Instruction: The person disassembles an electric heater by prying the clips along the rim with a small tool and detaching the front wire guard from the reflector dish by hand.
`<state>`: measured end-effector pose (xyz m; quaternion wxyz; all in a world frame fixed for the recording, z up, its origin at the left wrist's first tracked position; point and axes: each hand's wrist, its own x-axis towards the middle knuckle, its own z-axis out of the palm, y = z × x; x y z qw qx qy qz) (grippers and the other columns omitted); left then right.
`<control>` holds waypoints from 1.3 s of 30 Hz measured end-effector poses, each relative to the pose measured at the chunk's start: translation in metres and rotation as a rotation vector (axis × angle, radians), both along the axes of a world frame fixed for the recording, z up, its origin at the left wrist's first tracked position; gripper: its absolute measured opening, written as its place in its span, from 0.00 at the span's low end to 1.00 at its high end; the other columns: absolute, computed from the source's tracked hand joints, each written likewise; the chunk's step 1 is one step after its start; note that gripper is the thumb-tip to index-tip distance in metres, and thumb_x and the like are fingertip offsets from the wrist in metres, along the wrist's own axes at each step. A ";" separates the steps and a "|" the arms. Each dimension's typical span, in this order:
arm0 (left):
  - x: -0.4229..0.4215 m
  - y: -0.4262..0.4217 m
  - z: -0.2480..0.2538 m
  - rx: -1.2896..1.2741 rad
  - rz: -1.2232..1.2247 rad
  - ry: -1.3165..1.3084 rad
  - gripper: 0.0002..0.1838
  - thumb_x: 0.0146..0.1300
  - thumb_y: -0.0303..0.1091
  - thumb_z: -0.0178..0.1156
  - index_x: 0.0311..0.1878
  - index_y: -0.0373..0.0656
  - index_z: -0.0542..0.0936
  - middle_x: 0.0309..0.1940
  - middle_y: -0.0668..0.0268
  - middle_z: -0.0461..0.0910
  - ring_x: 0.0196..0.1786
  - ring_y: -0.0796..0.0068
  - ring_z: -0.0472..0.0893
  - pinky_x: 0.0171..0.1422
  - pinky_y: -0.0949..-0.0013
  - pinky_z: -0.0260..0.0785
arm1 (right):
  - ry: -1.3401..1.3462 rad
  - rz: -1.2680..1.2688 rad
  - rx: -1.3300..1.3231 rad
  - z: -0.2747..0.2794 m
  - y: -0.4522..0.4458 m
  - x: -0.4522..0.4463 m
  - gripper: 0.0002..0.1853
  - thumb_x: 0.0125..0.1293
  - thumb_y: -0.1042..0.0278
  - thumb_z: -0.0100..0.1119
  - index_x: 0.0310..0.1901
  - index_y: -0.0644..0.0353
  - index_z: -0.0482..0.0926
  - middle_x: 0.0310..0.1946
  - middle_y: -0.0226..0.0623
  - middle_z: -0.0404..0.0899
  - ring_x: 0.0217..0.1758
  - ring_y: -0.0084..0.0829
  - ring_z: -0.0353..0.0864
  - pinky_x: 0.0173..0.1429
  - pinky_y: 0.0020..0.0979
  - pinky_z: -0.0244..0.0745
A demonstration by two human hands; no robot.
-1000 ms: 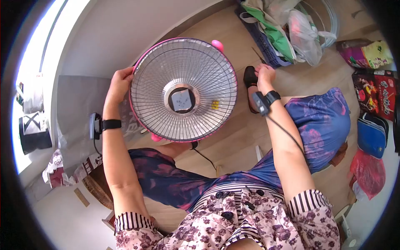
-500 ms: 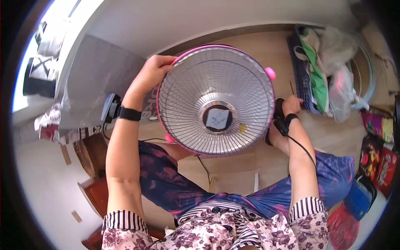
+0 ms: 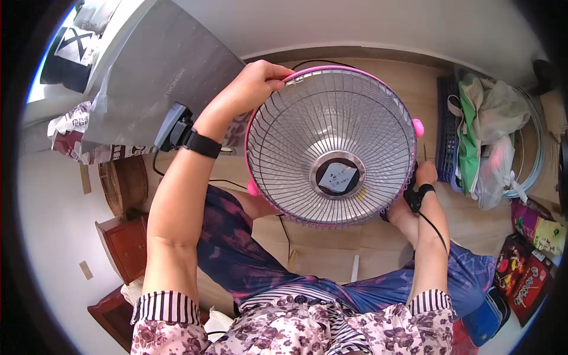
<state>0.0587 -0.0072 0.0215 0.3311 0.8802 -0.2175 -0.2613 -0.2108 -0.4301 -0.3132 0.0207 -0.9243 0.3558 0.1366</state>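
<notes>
A round dish heater (image 3: 284, 154) faces up at me, with a pink rim, a wire grille over its silvery bowl and a label at its centre. Pink knobs stick out at two sides of the rim. At the upper left, my left hand (image 3: 254, 86) pinches the rim between thumb and fingers. My right hand (image 3: 426, 173) is low beside the heater's right edge, fingers curled. A thin dark rod (image 3: 424, 152) shows just beyond it; whether the hand holds it is unclear. Part of that hand is hidden behind the heater.
A dark basket (image 3: 445, 130) with a green bag (image 3: 471, 118) and plastic bags stands at the right. Coiled tubing (image 3: 535, 136) lies beyond it. A grey covered panel (image 3: 171, 71) is at the upper left, and wooden furniture (image 3: 125, 245) at the left. Colourful packages (image 3: 523, 278) lie lower right.
The heater appears further right in view, with my left hand still on its rim and the grille showing more clearly. My right hand appears lower, and the surroundings have shifted too.
</notes>
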 end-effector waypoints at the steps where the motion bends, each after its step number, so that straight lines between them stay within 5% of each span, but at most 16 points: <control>1: 0.000 0.000 0.000 -0.011 0.001 0.006 0.17 0.61 0.21 0.54 0.53 0.30 0.78 0.38 0.61 0.83 0.40 0.77 0.78 0.49 0.73 0.72 | 0.006 -0.072 0.030 -0.001 -0.001 -0.001 0.09 0.60 0.71 0.53 0.33 0.62 0.83 0.34 0.48 0.83 0.41 0.47 0.84 0.43 0.43 0.80; 7: 0.001 0.001 0.001 0.018 -0.021 0.012 0.18 0.58 0.21 0.55 0.52 0.34 0.79 0.36 0.61 0.84 0.39 0.77 0.79 0.49 0.72 0.72 | 0.091 -0.003 -0.062 0.029 0.015 -0.003 0.08 0.60 0.70 0.56 0.37 0.61 0.83 0.39 0.52 0.83 0.45 0.42 0.84 0.47 0.39 0.81; 8: 0.003 0.000 0.002 0.015 -0.028 0.010 0.18 0.57 0.21 0.55 0.52 0.34 0.79 0.36 0.60 0.84 0.39 0.77 0.79 0.49 0.72 0.72 | 0.002 0.072 -0.079 0.031 0.015 -0.008 0.09 0.60 0.72 0.53 0.36 0.68 0.81 0.34 0.61 0.80 0.42 0.54 0.83 0.46 0.45 0.79; 10: 0.007 0.004 -0.009 -0.020 -0.039 -0.046 0.17 0.56 0.21 0.57 0.51 0.35 0.81 0.37 0.57 0.84 0.40 0.71 0.81 0.49 0.69 0.72 | 0.012 0.094 0.201 0.054 0.009 0.001 0.09 0.59 0.76 0.51 0.38 0.70 0.77 0.35 0.62 0.79 0.43 0.57 0.81 0.47 0.46 0.77; 12: 0.009 0.005 -0.013 -0.027 -0.024 -0.064 0.16 0.57 0.20 0.58 0.49 0.36 0.82 0.38 0.52 0.84 0.41 0.64 0.83 0.49 0.65 0.73 | -0.242 -0.002 0.136 0.073 0.014 0.014 0.09 0.59 0.79 0.50 0.41 0.71 0.73 0.34 0.63 0.79 0.43 0.59 0.79 0.47 0.49 0.74; 18: 0.005 0.000 -0.006 0.010 0.018 -0.020 0.17 0.54 0.20 0.59 0.49 0.36 0.82 0.40 0.53 0.84 0.43 0.64 0.82 0.51 0.64 0.73 | -0.423 -0.071 0.025 0.185 0.020 0.055 0.13 0.69 0.66 0.44 0.43 0.70 0.69 0.36 0.67 0.77 0.40 0.64 0.78 0.48 0.54 0.70; 19: 0.006 0.000 -0.008 0.020 0.022 -0.015 0.17 0.54 0.20 0.59 0.49 0.36 0.82 0.40 0.53 0.84 0.43 0.63 0.83 0.51 0.64 0.73 | -0.481 0.045 -0.037 0.201 0.015 0.062 0.13 0.69 0.64 0.45 0.42 0.69 0.69 0.36 0.64 0.78 0.35 0.59 0.81 0.38 0.53 0.75; 20: 0.006 -0.001 -0.010 0.023 0.038 -0.002 0.17 0.53 0.20 0.60 0.49 0.35 0.82 0.40 0.53 0.84 0.43 0.63 0.83 0.51 0.64 0.73 | -0.545 -0.314 0.413 0.217 0.008 0.071 0.12 0.68 0.65 0.46 0.39 0.67 0.71 0.29 0.51 0.78 0.26 0.45 0.81 0.25 0.44 0.76; 22: 0.008 -0.002 -0.010 0.039 0.070 0.022 0.18 0.52 0.20 0.60 0.49 0.35 0.82 0.40 0.52 0.84 0.44 0.62 0.83 0.51 0.63 0.74 | -0.560 -0.409 0.778 0.263 0.009 0.086 0.10 0.66 0.67 0.47 0.37 0.66 0.71 0.23 0.40 0.73 0.20 0.31 0.75 0.19 0.33 0.74; 24: 0.012 -0.001 -0.015 0.046 0.025 -0.030 0.17 0.51 0.21 0.61 0.48 0.35 0.82 0.40 0.52 0.84 0.44 0.62 0.83 0.50 0.63 0.74 | -0.531 -0.353 1.041 0.310 0.023 0.104 0.06 0.63 0.71 0.51 0.36 0.66 0.71 0.20 0.34 0.69 0.17 0.25 0.69 0.21 0.30 0.74; 27: 0.014 -0.003 -0.023 0.026 0.031 -0.066 0.16 0.50 0.20 0.58 0.44 0.38 0.84 0.38 0.50 0.84 0.42 0.58 0.83 0.49 0.61 0.74 | -0.486 -0.178 1.412 0.383 0.068 0.109 0.28 0.60 0.78 0.55 0.60 0.80 0.59 0.28 0.39 0.77 0.24 0.23 0.75 0.28 0.27 0.77; 32: 0.016 -0.004 -0.024 0.021 0.025 -0.066 0.17 0.50 0.19 0.55 0.42 0.41 0.85 0.38 0.49 0.84 0.43 0.55 0.83 0.49 0.60 0.74 | -0.532 0.145 1.491 0.444 0.163 0.112 0.26 0.61 0.77 0.57 0.60 0.77 0.65 0.38 0.44 0.81 0.26 0.20 0.76 0.25 0.20 0.73; 35: 0.017 -0.005 -0.029 0.045 0.052 -0.091 0.18 0.51 0.19 0.54 0.42 0.43 0.86 0.38 0.50 0.84 0.43 0.55 0.83 0.49 0.60 0.74 | -0.526 0.255 1.343 0.443 0.179 0.123 0.16 0.61 0.72 0.60 0.50 0.70 0.79 0.31 0.37 0.83 0.23 0.15 0.72 0.22 0.17 0.65; 39: 0.017 -0.006 -0.026 0.056 0.028 -0.153 0.17 0.50 0.20 0.55 0.42 0.43 0.86 0.38 0.51 0.84 0.43 0.55 0.83 0.49 0.60 0.74 | -0.733 0.369 1.132 0.421 0.196 0.129 0.12 0.57 0.73 0.63 0.42 0.70 0.83 0.31 0.37 0.85 0.35 0.21 0.83 0.44 0.22 0.78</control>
